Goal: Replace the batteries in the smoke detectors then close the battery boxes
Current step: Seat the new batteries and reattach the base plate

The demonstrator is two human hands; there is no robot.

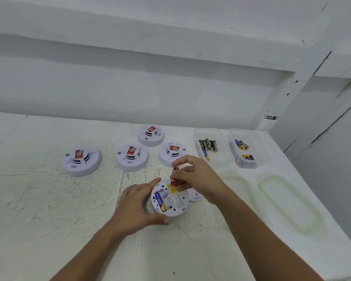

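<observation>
Far right on the tabletop (49,209), two clear tubs side by side: in the left tub (217,159), a row of dark batteries (210,145) with one blue one lying at their near end; in the right tub (259,147), a few blue-and-yellow batteries (242,144), loosely scattered. In front of the tubs, two translucent lids (292,203) flat on the surface, the outer one near the right edge. At centre, an upturned smoke detector (178,203), battery box open, one blue battery (160,201) seated inside, a yellow tab at the far side. Left hand (136,207) on the detector's rim, fingers curled round it. Right hand (195,177) above the box, fingers clamped on a slim red battery (174,176), held nearly upright. Small white cover (195,196) just beside the detector, partly hidden under the right hand. Behind, four more detectors (132,157) face up, apart from one another. Open stretch of tabletop left of the hands and toward the near edge; white wall right behind the far edge.
</observation>
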